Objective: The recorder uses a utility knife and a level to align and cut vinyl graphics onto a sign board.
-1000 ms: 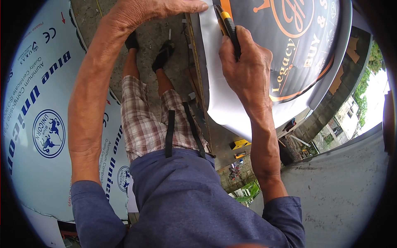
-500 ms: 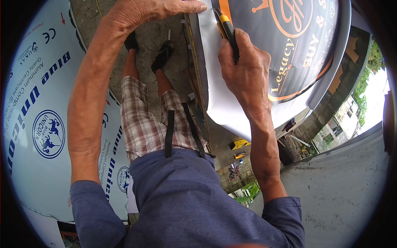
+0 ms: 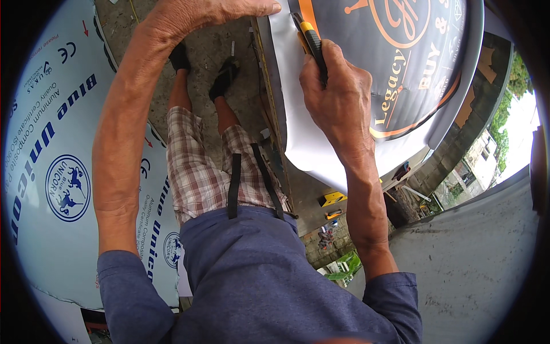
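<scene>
A printed vinyl sheet (image 3: 401, 80), dark grey with orange and white graphics and a white margin, spreads across the upper right. Wrapped around a black and yellow utility knife (image 3: 312, 41), my right hand (image 3: 338, 94) is over the sheet's left part. The knife's tip points up and left, beside an orange stripe; whether the blade cuts in is too small to tell. At the top edge my left hand (image 3: 215, 10) has its thumb stretched out to the sheet's white left border. Its other fingers are mostly out of the picture.
Large light blue composite panels (image 3: 43, 143) stand on the left. Below the sheet are a yellow tool (image 3: 332, 199) and a small orange and black tool (image 3: 333, 214). My sandalled feet (image 3: 223, 80) are on the concrete floor. A grey surface (image 3: 470, 258) fills the lower right.
The view has shifted slightly, so the sheet sits a little further left and up. Both hands keep nearly the same pose, and the knife is still in my right hand.
</scene>
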Tool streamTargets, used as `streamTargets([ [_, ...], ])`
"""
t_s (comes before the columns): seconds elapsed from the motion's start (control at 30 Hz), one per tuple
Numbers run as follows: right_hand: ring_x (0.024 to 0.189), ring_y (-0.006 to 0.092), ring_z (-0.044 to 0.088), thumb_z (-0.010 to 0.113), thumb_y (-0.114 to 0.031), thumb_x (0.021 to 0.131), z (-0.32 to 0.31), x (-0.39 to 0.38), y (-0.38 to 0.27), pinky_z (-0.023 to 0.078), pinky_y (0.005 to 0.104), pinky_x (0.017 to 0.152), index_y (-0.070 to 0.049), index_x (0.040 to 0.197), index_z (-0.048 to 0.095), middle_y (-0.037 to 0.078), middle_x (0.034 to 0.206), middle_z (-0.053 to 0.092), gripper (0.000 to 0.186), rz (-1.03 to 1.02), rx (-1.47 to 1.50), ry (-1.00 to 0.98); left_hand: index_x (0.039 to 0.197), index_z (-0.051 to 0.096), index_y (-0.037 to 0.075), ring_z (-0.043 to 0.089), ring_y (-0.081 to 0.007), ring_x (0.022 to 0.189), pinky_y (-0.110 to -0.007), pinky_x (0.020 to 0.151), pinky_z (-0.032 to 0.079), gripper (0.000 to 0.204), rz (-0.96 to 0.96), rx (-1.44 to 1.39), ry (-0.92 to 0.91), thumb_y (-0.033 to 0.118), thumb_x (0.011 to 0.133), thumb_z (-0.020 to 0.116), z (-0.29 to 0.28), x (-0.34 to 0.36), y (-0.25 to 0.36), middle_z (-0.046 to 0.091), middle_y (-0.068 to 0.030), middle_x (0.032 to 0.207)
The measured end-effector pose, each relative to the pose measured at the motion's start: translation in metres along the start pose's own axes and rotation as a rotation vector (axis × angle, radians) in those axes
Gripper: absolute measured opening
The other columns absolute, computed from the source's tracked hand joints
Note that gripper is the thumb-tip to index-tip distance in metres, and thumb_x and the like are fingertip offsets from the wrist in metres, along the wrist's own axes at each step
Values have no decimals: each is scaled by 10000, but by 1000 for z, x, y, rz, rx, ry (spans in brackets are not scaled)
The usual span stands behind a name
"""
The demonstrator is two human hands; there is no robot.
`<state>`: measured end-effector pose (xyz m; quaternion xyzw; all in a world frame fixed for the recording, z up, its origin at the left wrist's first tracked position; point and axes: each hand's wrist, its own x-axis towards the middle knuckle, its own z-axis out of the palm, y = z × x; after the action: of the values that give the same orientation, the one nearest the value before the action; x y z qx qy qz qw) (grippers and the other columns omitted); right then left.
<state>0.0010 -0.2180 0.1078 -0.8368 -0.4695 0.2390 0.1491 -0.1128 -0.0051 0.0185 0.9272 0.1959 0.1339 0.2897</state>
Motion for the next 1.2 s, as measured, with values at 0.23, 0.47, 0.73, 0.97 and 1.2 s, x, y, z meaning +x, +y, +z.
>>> streamTargets([
  [0.23, 516, 140, 533, 669, -151, 965, -21, -3, 11, 452, 304, 538, 29, 1166, 672, 100, 646, 606, 269, 174, 300, -82, 1555, 428, 57, 87, -434, 1570, -558, 1270, 194, 994, -136, -140, 52, 386, 718, 852, 3, -12, 20, 229, -187, 1687],
  [0.47, 502, 99, 612, 642, -304, 1035, -11, -23, 36, 484, 244, 434, -2, 1287, 654, 25, 696, 641, 393, 266, 702, 168, 1294, 618, -25, 548, -290, 1059, -450, 953, 461, 661, -294, 25, 390, 264, 756, 872, 14, -25, 76, 569, -153, 1175],
  [0.73, 579, 142, 591, 669, -137, 975, -25, -18, 21, 485, 310, 572, 5, 1143, 654, 83, 699, 634, 220, 129, 348, 57, 1417, 517, -10, 643, -238, 819, -360, 723, 549, 780, -576, -126, 361, 192, 765, 894, 24, -33, 99, 652, -151, 998],
  [0.97, 592, 345, 640, 657, -119, 941, -16, -3, 14, 489, 435, 578, -2, 1012, 577, 189, 745, 649, 159, 46, 200, -23, 1497, 445, -1, 742, -267, 973, -360, 793, 617, 875, -717, -461, 316, 342, 819, 878, 37, -43, 95, 706, -194, 1186],
  [1.2, 587, 343, 645, 643, -120, 950, -7, 7, 10, 496, 444, 572, 3, 1000, 582, 191, 757, 658, 147, 6, 214, -48, 1425, 449, -94, 733, -253, 987, -343, 807, 592, 704, -675, -697, 332, 192, 885, 798, 28, -40, 88, 725, -234, 1130],
])
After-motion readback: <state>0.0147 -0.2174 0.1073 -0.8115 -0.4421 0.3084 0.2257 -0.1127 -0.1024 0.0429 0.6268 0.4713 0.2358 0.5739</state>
